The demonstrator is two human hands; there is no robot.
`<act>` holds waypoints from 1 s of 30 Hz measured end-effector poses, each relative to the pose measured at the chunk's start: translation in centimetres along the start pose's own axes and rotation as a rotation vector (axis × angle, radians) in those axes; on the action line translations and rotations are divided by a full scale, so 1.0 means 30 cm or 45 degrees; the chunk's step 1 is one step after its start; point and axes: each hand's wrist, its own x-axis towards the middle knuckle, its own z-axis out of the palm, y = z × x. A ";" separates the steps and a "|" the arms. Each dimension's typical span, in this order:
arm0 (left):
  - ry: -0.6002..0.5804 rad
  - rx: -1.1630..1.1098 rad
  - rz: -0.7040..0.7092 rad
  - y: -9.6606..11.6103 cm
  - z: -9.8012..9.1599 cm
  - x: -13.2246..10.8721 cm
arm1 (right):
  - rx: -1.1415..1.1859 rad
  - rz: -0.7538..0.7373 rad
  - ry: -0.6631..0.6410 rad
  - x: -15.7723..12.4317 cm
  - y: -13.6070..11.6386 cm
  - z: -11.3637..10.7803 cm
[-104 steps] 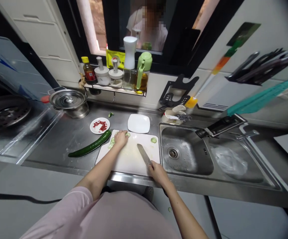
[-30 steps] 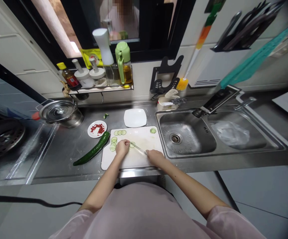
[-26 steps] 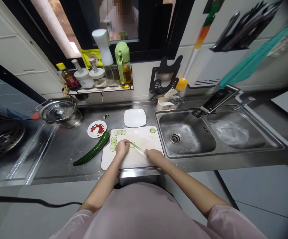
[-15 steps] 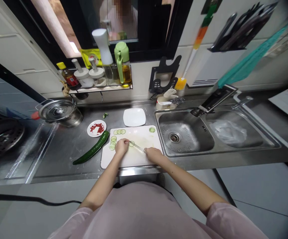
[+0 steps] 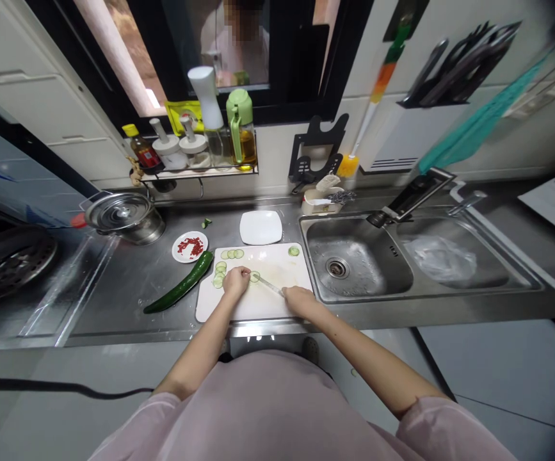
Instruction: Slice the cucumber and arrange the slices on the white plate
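Observation:
My right hand [image 5: 299, 299] is wrapped round the handle of a knife [image 5: 271, 285], whose thin blade points left over the white cutting board [image 5: 253, 312]. The tip reaches a round cucumber slice [image 5: 255, 276] on the board. Just left of that slice is my left hand [image 5: 236, 282], its fingers curled and pressed together; whether anything small sits in them is hidden. More thin cucumber slices [image 5: 220, 267] lie in groups along the board's left and upper left. A small cucumber stack [image 5: 294, 251] stands in its upper right corner.
A whole cucumber [image 5: 181, 289] lies left of the board, below a small plate [image 5: 175, 250] of chopped red pieces. Behind the board is a white square plate [image 5: 260, 237]. A steel pot [image 5: 145, 227] stands far left. The double sink [image 5: 363, 298] adjoins the right side.
The knife tip has drawn slightly right, away from my left fingertips, and now rests at the cucumber slice. The whole view has shifted a little.

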 end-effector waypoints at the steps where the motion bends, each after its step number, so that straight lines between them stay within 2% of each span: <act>1: 0.004 0.010 0.010 0.002 -0.001 -0.002 | 0.000 -0.001 0.002 -0.010 0.007 0.004; 6: 0.010 0.068 0.075 0.010 0.007 -0.009 | 0.017 0.028 0.000 -0.062 0.039 0.028; 10: 0.084 0.110 0.118 0.022 0.017 -0.014 | 0.050 0.057 0.017 -0.089 0.053 0.048; 15: 0.122 -0.028 0.137 0.036 0.028 -0.040 | 0.168 0.041 0.038 -0.089 0.081 0.076; 19: 0.170 -0.200 0.085 0.025 0.032 -0.072 | 0.275 0.040 0.039 -0.073 0.106 0.093; 23: 0.213 -0.373 0.025 -0.026 0.013 -0.105 | 0.317 0.042 0.048 -0.058 0.107 0.092; 30: 0.304 -0.526 -0.137 -0.185 -0.061 -0.141 | 0.274 0.035 0.013 -0.034 0.088 0.066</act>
